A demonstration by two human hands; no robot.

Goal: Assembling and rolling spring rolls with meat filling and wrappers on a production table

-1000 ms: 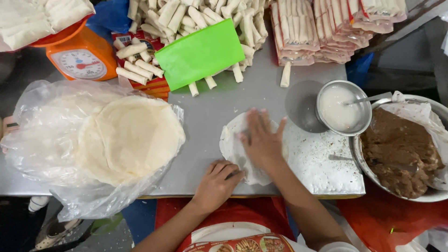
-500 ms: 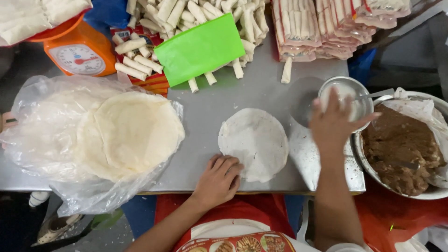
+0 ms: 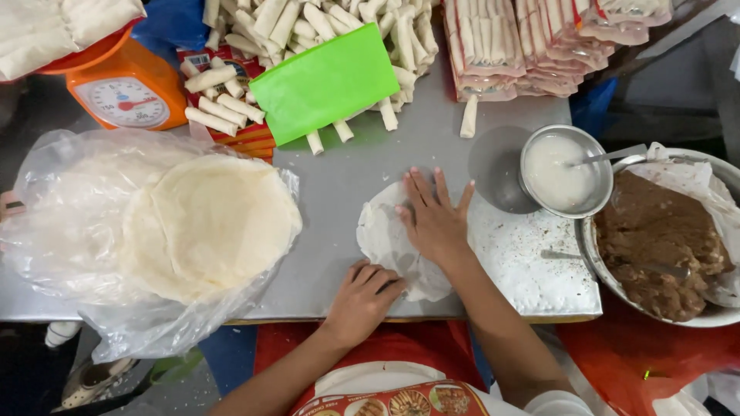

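One grey metal worktop (image 3: 339,185) carries all items listed, largest first. Clear plastic bag (image 3: 54,231), crumpled and open, at the left end, partly overhanging the near edge; on it a stack of round pale wrappers (image 3: 208,223). Heap of rolled pale spring rolls (image 3: 324,19) along the far edge, with a flat green plastic sheet (image 3: 324,81) lying over part of it and a few rolls poking out beneath. Bundles of packed rolls (image 3: 532,38) stacked at the far right. Large metal bowl (image 3: 717,316) at the right end, lined with thin plastic and holding brown filling (image 3: 655,246), a utensil handle resting in it. Orange kitchen scale (image 3: 127,96) with round dial at the far left. Small metal bowl (image 3: 566,171) of white paste, spoon inside, just beside the large bowl. Single round wrapper (image 3: 389,239), creased and partly folded, lying near the front edge at the middle of the worktop. Right hand (image 3: 432,219), fingers spread wide and palm down, pressed flat on the far part of this wrapper, holding nothing. Left hand (image 3: 362,296), fingers curled narrow, at the worktop's near edge, touching the wrapper's near rim; whether it pinches the sheet cannot be told.
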